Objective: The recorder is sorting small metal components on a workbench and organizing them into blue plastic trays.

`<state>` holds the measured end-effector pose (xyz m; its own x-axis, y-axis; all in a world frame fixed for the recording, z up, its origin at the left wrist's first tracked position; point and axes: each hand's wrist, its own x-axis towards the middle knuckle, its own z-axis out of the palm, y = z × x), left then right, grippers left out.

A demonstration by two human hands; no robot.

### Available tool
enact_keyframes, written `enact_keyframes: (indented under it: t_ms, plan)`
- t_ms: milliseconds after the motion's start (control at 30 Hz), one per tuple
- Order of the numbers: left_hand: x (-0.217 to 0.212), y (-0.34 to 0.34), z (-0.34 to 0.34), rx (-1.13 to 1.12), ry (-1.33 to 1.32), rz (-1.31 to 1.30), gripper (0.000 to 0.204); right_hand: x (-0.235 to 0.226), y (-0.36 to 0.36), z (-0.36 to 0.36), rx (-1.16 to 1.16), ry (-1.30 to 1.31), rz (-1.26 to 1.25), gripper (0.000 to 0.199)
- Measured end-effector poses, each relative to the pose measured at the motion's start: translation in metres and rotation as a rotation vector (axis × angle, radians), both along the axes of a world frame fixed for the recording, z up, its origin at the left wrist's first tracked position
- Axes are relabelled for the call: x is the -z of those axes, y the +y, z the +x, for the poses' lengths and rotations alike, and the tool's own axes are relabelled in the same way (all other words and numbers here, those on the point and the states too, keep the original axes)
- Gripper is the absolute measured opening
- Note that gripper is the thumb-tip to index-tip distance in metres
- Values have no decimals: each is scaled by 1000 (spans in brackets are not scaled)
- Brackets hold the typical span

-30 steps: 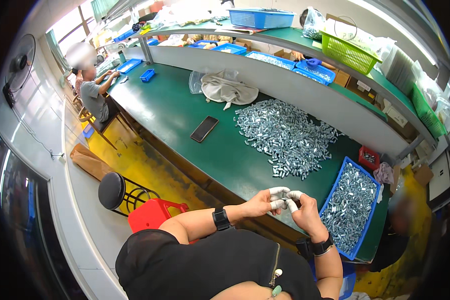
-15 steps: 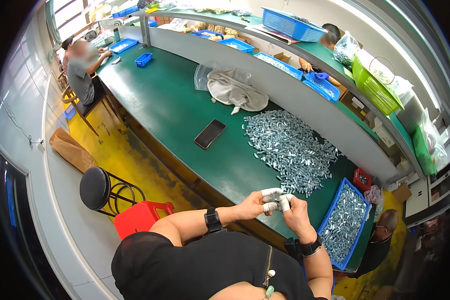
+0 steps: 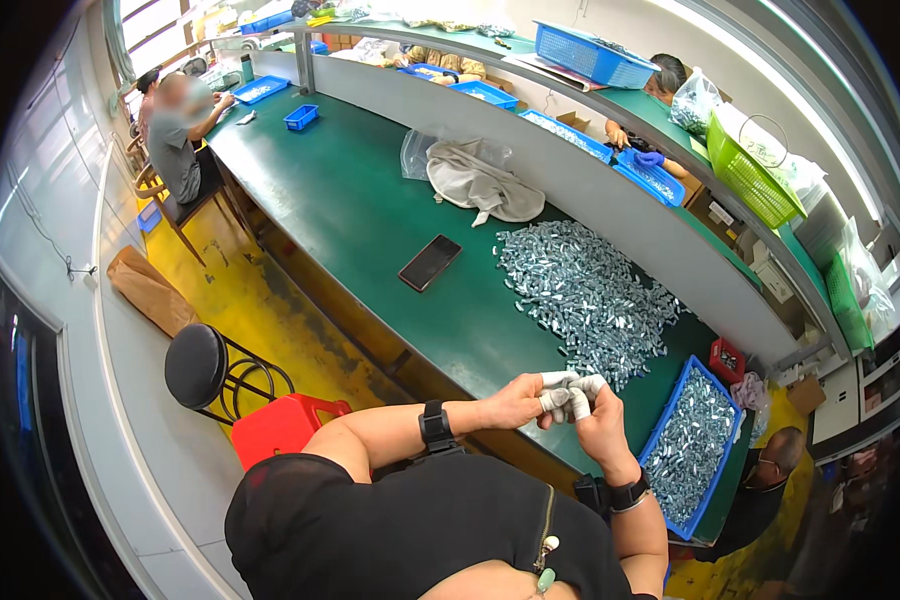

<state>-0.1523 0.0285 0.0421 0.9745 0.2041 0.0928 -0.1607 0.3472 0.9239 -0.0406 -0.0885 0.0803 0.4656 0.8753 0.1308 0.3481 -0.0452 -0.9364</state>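
Green table (image 3: 340,215): we note left hand (image 3: 522,402) and right hand (image 3: 601,418) raised before the pile of shiny oblong metal parts (image 3: 590,300), white-wrapped fingertips (image 3: 557,379) together; whether they clamp one, we cannot tell.

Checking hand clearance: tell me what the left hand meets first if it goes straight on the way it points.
Most likely the right hand, whose white-covered fingers sit just ahead of the left hand; whether they touch is hard to tell at this depth.
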Motion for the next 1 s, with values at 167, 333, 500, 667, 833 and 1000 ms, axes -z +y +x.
enact_keyframes:
  t_ms: [167,333,500,667,833,1000]
  plan:
    - [5,-26,9,60,1,9,33,-5,-31,6,-62,-206,67,6]
    - [3,-64,13,-28,18,213,37,11,-63,29,-78,40,29,8]
    - [0,-91,19,-210,-49,371,37,12,-82,35,-82,196,68,10]
    - [-13,-89,21,2,236,-30,35,7,-84,31,-71,27,168,10]
    - [7,-89,28,-57,86,63,35,17,-81,39,-89,39,120,7]
    - [-2,-77,20,-212,34,240,39,17,-61,33,-70,203,149,8]
